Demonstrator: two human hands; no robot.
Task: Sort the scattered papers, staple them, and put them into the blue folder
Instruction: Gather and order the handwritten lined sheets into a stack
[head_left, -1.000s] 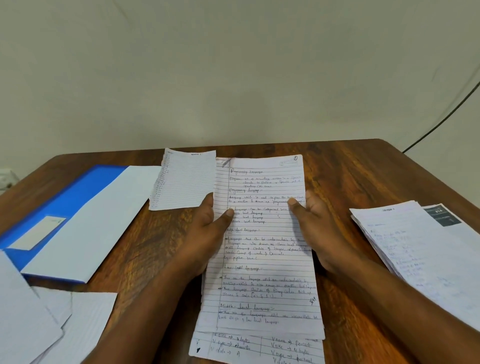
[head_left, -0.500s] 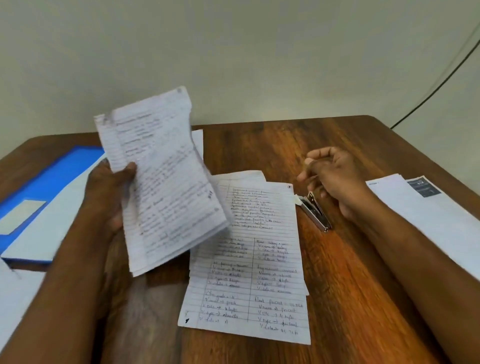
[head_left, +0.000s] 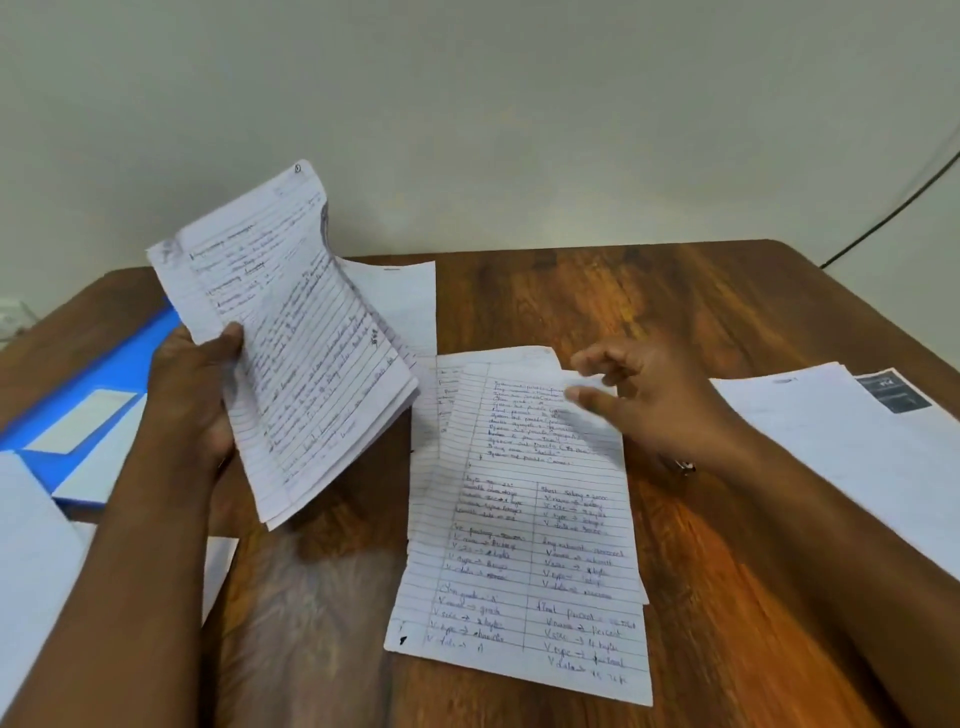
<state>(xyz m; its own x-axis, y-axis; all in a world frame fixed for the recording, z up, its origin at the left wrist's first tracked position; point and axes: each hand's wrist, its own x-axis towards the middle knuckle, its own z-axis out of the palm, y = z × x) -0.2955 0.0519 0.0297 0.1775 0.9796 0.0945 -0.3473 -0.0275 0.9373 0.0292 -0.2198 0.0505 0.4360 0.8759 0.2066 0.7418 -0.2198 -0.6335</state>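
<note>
The desk (head_left: 701, 322) shows bare wood along its far edge and toward the far right corner, and again at the near edge between the two forearms; the left edge is crowded by the blue folder (head_left: 124, 364), which lies open with white sheets across it, and more loose white sheets (head_left: 31, 561) cover the near left corner; a white stack (head_left: 841, 447) runs along the right edge. The left hand (head_left: 192, 400) holds a sheaf of lined handwritten pages (head_left: 296, 353) lifted off the desk and tilted, thumb on the front and the other fingers curled behind, clamped on its left margin. In the middle of the desk lie the remaining handwritten sheets (head_left: 524, 566), overlapping and slightly fanned. The right hand (head_left: 654, 405) hovers over their top right corner, its fingers (head_left: 597, 358) loosely spread and slightly bent, blurred; whether they touch the paper I cannot tell. A small metal piece (head_left: 684, 466) peeks out just under the right wrist.
</note>
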